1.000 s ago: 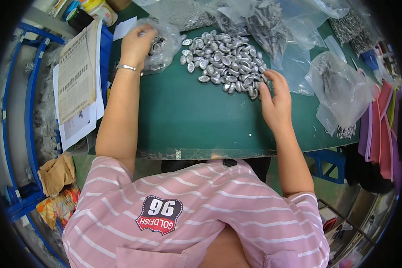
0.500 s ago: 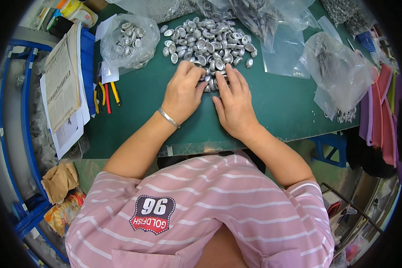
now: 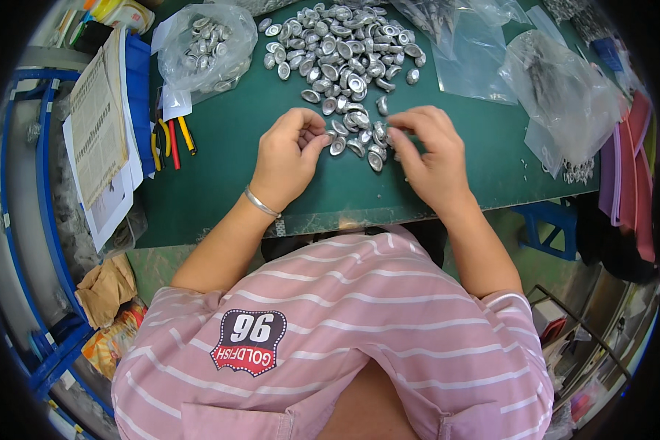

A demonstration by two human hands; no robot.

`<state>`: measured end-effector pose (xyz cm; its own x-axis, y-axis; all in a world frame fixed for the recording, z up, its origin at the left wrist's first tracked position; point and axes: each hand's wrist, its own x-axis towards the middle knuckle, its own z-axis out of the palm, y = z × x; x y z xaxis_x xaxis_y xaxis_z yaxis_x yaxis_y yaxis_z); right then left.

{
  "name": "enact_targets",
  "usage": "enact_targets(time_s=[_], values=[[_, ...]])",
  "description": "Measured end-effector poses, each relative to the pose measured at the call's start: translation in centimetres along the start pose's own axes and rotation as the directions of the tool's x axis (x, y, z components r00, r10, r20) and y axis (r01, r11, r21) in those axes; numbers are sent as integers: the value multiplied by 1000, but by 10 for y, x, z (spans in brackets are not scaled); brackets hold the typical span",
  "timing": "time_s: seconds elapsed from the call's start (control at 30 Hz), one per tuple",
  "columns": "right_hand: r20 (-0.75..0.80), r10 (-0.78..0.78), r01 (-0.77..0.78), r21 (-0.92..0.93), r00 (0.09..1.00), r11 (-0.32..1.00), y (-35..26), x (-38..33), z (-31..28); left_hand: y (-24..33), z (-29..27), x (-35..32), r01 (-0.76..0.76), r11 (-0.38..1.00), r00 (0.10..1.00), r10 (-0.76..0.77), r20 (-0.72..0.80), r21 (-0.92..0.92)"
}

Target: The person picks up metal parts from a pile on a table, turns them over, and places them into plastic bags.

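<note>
Small silver oval metal pieces, cupped like little shells, form a heap (image 3: 337,48) at the far middle of the green table. A smaller loose cluster of the same metal pieces (image 3: 356,121) trails from it toward me, between my hands. At the cluster's left edge is my left hand (image 3: 286,158), its fingers curled and thumb close to the forefinger; whatever is at the fingertips is hidden. My right hand (image 3: 434,154) is on the cluster's right side, thumb and fingers apart, the tips against the nearest pieces.
A clear bag (image 3: 207,51) with more metal pieces lies at the far left. Pliers (image 3: 159,143) and a red-handled tool (image 3: 174,144) lie by a blue tray (image 3: 138,95) with papers. Plastic bags (image 3: 557,88) cover the right side. A blue stool (image 3: 546,227) stands below the table's right edge.
My hands have moved apart, the right one to the right. Several metal pieces now lie nearer me, drawn out from the heap and spread between my hands.
</note>
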<state>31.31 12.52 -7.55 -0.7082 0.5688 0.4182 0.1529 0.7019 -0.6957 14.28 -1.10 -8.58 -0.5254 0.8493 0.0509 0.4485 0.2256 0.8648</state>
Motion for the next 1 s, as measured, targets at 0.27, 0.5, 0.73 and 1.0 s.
enact_targets(time_s=[0.27, 0.5, 0.73, 1.0], values=[[133, 106, -127, 160, 985, 979, 0, 20, 24, 7, -7, -7, 442, 422, 894, -280, 350, -792], [262, 545, -508, 779, 797, 368, 6, 25, -16, -5, -34, 2, 323, 400, 943, -217, 254, -858], [138, 346, -359, 79, 928, 930, 13, 24, 9, -2, -8, 21, -459, 868, 887, 432, 166, 193], [190, 324, -324, -33, 927, 946, 17, 32, 14, -4, -8, 18, 82, 953, 993, -53, 107, -290]])
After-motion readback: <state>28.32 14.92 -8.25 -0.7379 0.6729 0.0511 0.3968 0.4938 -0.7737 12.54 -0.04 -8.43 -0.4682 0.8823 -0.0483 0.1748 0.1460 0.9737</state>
